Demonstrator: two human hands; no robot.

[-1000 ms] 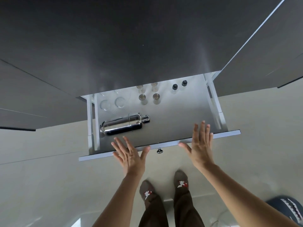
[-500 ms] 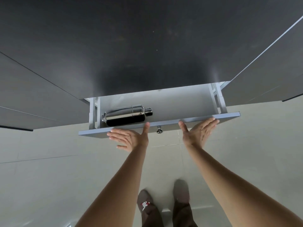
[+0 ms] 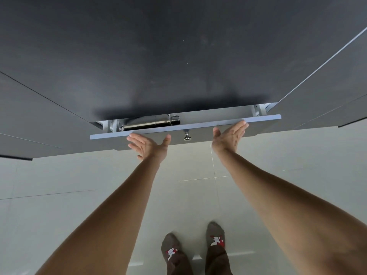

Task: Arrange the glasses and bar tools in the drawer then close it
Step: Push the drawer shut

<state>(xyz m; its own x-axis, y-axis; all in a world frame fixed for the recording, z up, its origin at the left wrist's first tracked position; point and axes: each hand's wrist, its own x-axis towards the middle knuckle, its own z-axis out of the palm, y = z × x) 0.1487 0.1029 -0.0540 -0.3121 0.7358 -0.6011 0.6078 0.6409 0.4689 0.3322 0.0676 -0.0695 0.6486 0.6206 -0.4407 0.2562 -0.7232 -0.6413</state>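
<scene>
The drawer (image 3: 258, 119) stands only a narrow gap out from under the dark countertop. Through the gap I see a silver cocktail shaker (image 3: 149, 123) lying on its side at the left. The glasses further back are hidden under the counter. My left hand (image 3: 150, 144) lies flat, fingers apart, against the drawer front left of the small metal knob (image 3: 187, 136). My right hand (image 3: 230, 134) presses flat against the front to the right of the knob. Neither hand holds anything.
The dark countertop (image 3: 178, 56) fills the top of the view, with dark cabinet fronts (image 3: 317, 96) on both sides. Pale floor tiles (image 3: 59, 185) spread below, and my socked feet (image 3: 215, 238) stand well back from the cabinet.
Both hands have pushed the drawer inward. A second ago it was wide open with glasses showing; now only a slit with the shaker remains. My arms have stretched forward.
</scene>
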